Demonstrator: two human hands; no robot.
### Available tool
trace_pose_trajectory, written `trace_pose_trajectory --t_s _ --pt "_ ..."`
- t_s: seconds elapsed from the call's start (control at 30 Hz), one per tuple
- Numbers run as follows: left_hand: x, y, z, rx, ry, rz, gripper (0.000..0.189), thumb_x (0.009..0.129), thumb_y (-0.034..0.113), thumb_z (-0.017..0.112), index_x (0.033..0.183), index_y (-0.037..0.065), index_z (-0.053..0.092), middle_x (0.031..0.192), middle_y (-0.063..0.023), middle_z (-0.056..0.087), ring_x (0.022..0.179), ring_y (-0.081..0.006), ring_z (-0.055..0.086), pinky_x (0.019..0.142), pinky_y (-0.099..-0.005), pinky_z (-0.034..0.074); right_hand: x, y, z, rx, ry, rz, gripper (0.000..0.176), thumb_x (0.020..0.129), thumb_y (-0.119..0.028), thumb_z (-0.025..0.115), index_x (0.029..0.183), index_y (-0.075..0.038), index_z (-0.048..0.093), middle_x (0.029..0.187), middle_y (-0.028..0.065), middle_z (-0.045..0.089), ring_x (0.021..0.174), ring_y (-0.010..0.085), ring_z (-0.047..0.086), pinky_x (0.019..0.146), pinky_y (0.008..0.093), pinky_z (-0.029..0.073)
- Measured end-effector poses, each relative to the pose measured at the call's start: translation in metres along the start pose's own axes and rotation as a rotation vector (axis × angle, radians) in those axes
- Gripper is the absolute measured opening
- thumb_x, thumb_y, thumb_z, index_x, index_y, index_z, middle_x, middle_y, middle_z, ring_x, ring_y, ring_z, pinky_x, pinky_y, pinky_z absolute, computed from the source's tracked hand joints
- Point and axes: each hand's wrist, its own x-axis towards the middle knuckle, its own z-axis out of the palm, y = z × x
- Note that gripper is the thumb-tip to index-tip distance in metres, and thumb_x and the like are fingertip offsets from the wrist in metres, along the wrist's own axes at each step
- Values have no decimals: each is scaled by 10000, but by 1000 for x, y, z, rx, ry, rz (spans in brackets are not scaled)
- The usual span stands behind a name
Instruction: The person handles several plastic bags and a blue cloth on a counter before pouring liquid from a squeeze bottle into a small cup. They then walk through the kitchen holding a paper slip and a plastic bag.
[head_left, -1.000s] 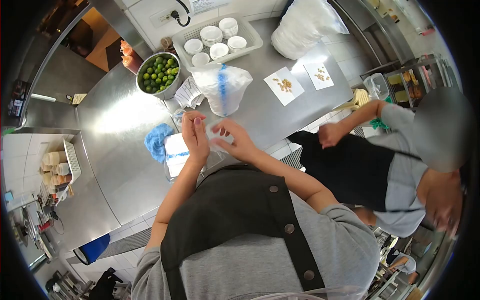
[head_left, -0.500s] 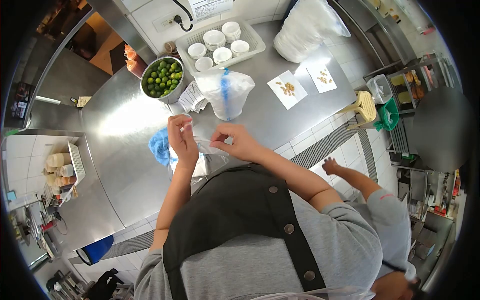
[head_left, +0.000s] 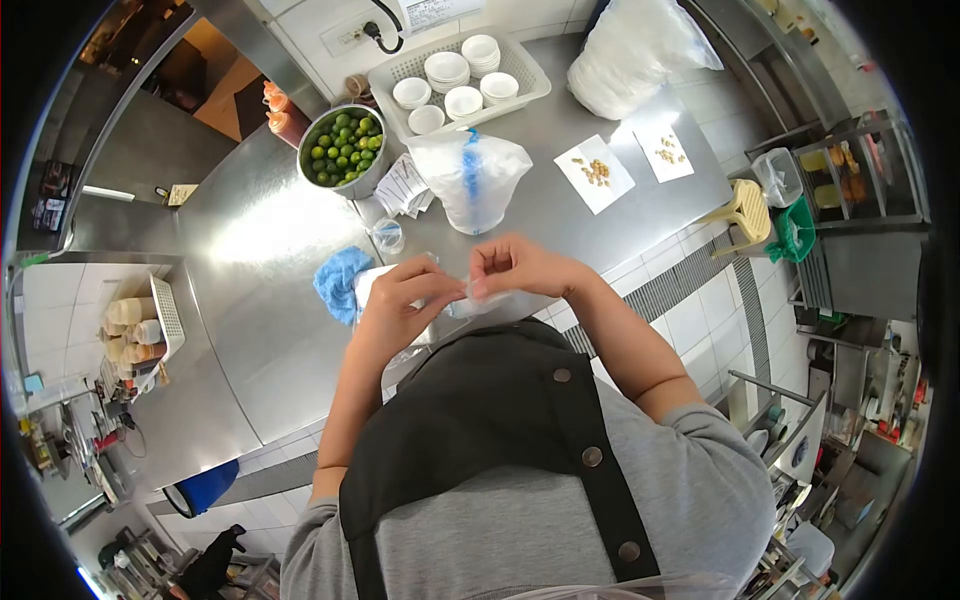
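Close in front of my apron, my left hand (head_left: 402,303) is closed, with thumb and fingertips pinched at the edge of a thin clear plastic bag (head_left: 487,303). Facing it, my right hand (head_left: 522,268) pinches the same plastic, and the two sets of fingertips are almost touching. Beneath the left hand lies a white packet partly covered by clear plastic; my wrist hides much of it. A crumpled blue cloth (head_left: 341,283) is just left of that hand. Beyond the hands stands a filled white plastic bag (head_left: 468,183) with a blue stripe.
A metal pot of green limes (head_left: 343,150), papers (head_left: 404,188) and a small clear cup (head_left: 388,235) are on the steel counter (head_left: 240,330). Farther back are a basket (head_left: 535,82) of white bowls, a large white bag (head_left: 640,60) and two paper sheets with small brown pieces.
My left hand has turned palm-down and come in toward the right, its fingers now pinching. The clear plastic is now between both hands. The person at the right has left the view.
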Motion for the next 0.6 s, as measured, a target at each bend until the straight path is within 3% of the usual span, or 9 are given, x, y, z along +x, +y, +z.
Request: trace_pose_trajectory --t_s 0.2,0.3,0.37,0.5,0.6 --pt "5 17 7 74 31 23 210 766 10 820 961 56 757 824 -67 633 691 -187 608 597 -308 474 -1 0 3 359 107 -23 185 970 -232 664 867 -103 580 800 -54 585 756 42 565 712 243 466" --pt "4 14 11 84 27 24 163 775 15 815 914 43 734 821 -65 624 695 -192 611 611 -321 478 -4 6 1 377 107 -20 177 989 -259 644 920 -99 613 843 -49 603 804 49 573 749 248 463" --pt "6 24 13 105 50 27 139 784 15 808 887 35 716 825 -66 619 696 -204 617 661 -347 494 -4 17 -7 197 150 -27 185 971 -259 665 918 -92 607 837 -37 598 810 64 578 754 261 467" --pt "15 39 21 181 42 270 98 819 55 788 876 67 709 800 -44 659 699 -218 630 819 -406 508 -10 20 -13 -326 261 96 232 937 -263 701 908 -58 595 827 3 590 827 99 582 770 283 468" --pt "10 26 39 175 -49 262 79 838 98 777 889 109 718 721 -4 700 650 -207 631 880 -398 516 -25 -3 3 -579 365 4 235 948 -228 683 890 -22 587 807 30 589 814 124 564 758 291 465"
